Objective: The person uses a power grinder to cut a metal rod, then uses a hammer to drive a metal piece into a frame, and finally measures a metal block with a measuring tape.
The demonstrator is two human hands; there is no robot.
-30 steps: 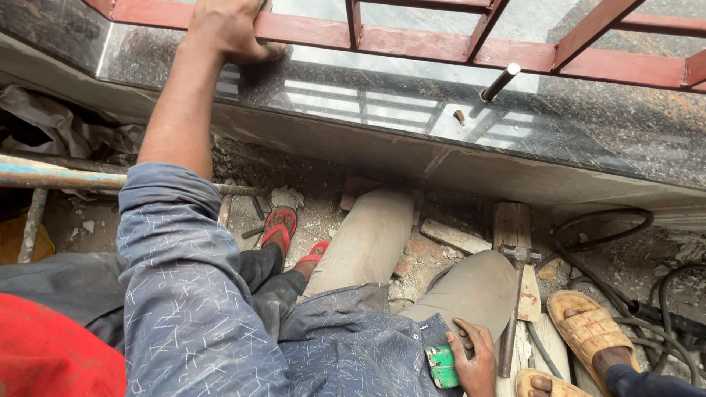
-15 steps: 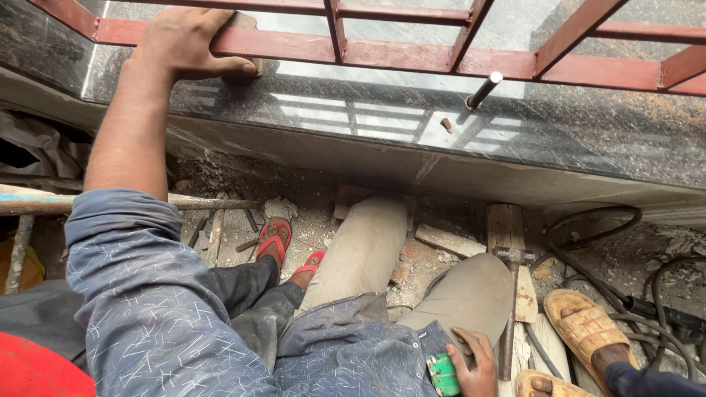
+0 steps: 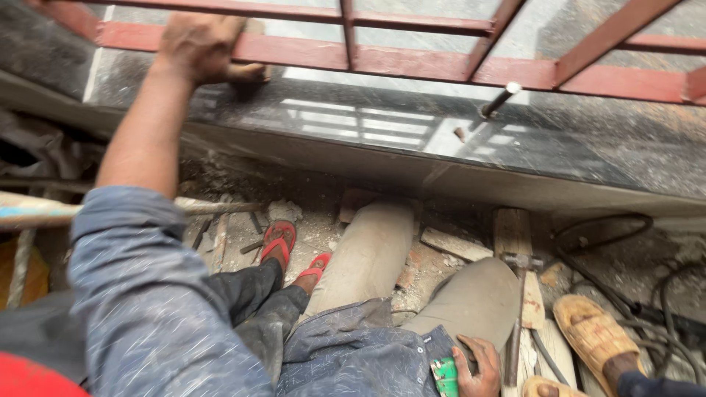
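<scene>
Right hand [image 3: 476,366] sits at the bottom edge on the person's own thigh, partly cut off by the frame; fingers curled around a small green object [image 3: 444,376] pinned against the grey trousers (can't make out what it is, half of it runs out of view). Just right of that hand a hammer [image 3: 518,294] stands handle-down, head up near a wooden plank [image 3: 512,235]. Bottom-left corner is a red patch [image 3: 29,378], cropped, unidentifiable. Two red sandals [image 3: 290,250] of another person sit on the rubble between the blue sleeve and the grey trouser legs; that person's upper body is hidden under the sleeve. A tan sandal [image 3: 592,331] on a third foot shows at lower right, ankle cut off. Black cables [image 3: 618,242] loop over the debris on the right, ends lost in shadow. A pipe [image 3: 44,209] runs in from the left, partly behind the sleeve. Further out a dark polished stone sill [image 3: 412,136] spans the frame, with a small metal rod [image 3: 496,99] standing tilted on it. Left arm extends straight up and away, sleeve pushed to the elbow; left hand [image 3: 202,48] is clamped over the bottom rail of the red metal grille [image 3: 441,62], fingers wrapped on the bar, thumb toward the sill (slightly motion-blurred).
</scene>
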